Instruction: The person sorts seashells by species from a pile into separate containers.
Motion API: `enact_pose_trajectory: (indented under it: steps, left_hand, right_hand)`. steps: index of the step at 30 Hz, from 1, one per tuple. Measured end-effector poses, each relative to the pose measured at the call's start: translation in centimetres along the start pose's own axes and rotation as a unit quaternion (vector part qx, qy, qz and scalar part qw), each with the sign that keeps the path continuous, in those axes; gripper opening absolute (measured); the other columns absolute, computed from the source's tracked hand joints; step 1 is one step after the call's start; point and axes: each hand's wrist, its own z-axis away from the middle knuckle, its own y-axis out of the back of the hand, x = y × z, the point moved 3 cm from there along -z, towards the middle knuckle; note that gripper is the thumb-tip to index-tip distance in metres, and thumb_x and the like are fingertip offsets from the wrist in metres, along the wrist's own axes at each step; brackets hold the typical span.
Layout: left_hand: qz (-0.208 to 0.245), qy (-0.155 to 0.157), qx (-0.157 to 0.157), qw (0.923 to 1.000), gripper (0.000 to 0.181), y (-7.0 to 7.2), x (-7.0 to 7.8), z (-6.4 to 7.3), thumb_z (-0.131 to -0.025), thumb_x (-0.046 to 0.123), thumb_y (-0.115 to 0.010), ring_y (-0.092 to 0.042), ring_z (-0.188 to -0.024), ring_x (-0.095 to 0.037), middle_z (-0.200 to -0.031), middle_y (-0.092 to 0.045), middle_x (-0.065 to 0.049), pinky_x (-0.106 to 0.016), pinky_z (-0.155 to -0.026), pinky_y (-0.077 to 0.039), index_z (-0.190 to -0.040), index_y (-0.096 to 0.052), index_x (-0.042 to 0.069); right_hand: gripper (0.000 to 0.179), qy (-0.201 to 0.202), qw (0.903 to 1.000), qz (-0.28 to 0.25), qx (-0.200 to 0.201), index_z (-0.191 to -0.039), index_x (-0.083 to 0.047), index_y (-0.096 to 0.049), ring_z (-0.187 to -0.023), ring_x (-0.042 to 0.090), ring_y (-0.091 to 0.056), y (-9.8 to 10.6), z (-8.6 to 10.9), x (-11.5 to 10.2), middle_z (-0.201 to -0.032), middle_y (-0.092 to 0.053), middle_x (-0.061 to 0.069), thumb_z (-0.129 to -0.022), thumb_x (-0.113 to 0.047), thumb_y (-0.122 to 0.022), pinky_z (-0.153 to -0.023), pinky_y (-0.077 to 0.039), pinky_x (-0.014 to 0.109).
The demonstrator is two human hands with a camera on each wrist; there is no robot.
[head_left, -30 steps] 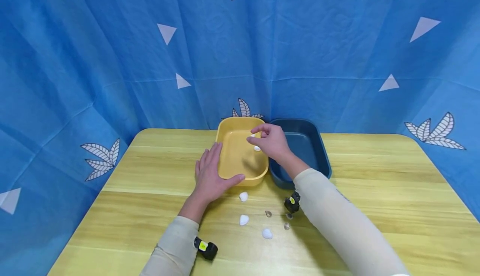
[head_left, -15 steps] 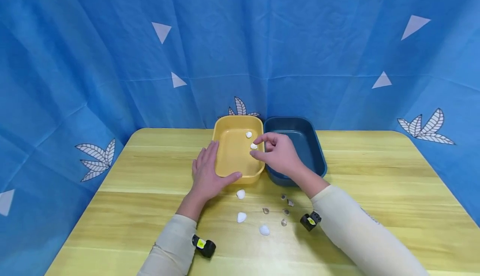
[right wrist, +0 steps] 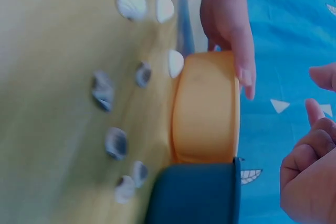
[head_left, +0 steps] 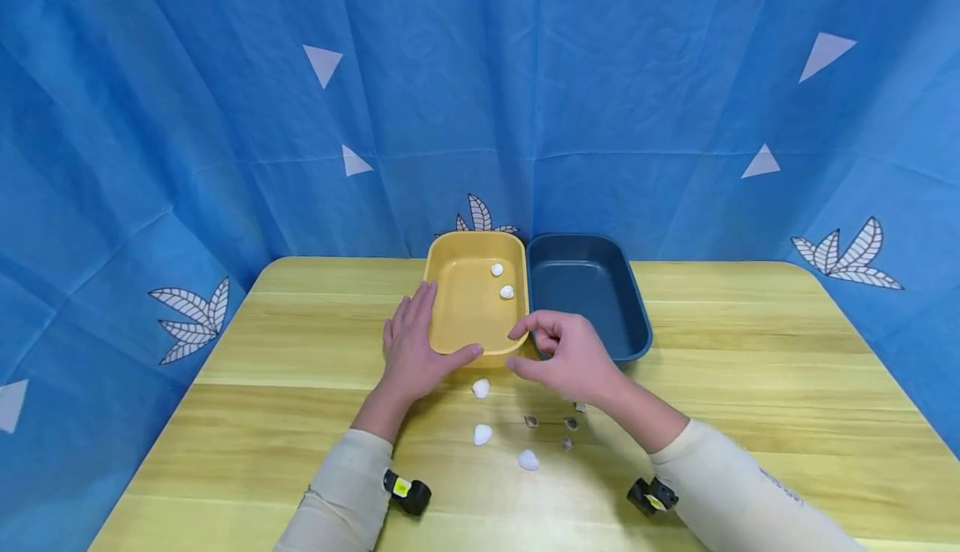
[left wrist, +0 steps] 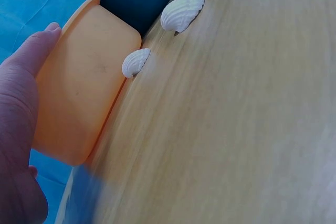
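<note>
The left hand (head_left: 412,354) has its fingers extended and thumb spread toward the right hand (head_left: 573,358), whose thumb and forefinger stand apart, other fingers curled.

Yellow tray (head_left: 467,310), dark-blue tray (head_left: 588,298), white shells (head_left: 528,460).

We've got our right hand (right wrist: 310,179) at the edge of the shot, two fingertips apart, other fingers curled in. Our left hand (right wrist: 227,24) rests on the yellow bin (right wrist: 205,111), right next to the dark blue bin (right wrist: 191,195). Three white shells (right wrist: 130,2) and five greyish shells (right wrist: 116,143), kinda blurry, dot the tabletop (right wrist: 47,103). Blue curtain (right wrist: 278,35) hangs behind it all.
</note>
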Motion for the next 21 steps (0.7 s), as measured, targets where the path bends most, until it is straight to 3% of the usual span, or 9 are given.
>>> enact_pose_trajectory:
  steps: [6, 21]
  left_hand:
    - [0.003, -0.004, 0.000, 1.0000, 0.119, 0.0, 0.1, 0.0, -0.072, 0.081, -0.065, -0.010, -0.148, -0.036, -0.166, -0.014, 0.000, -0.064, -0.112, -0.003, -0.162, -0.015, 0.021]
    - [0.006, -0.007, 0.001, 1.0000, 0.118, 0.1, 0.0, 0.0, -0.072, 0.082, -0.064, -0.011, -0.148, -0.036, -0.165, -0.016, -0.001, -0.065, -0.111, -0.004, -0.161, -0.018, 0.018]
  right_hand:
    - [0.025, 0.015, 0.9997, 0.011, -0.014, -0.095, -0.018, -0.071, -0.053, 0.009, -0.028, -0.3, 2.4, 0.5, -0.060, -0.027, -0.012, -0.076, -0.009, -0.085, -0.064, -0.041, 0.029]
    - [0.029, -0.009, 0.9977, 0.018, -0.065, -0.097, -0.009, -0.070, -0.052, 0.004, -0.027, -1.1, 6.1, 3.4, -0.058, -0.027, -0.013, -0.073, -0.001, -0.086, -0.062, -0.044, 0.026]
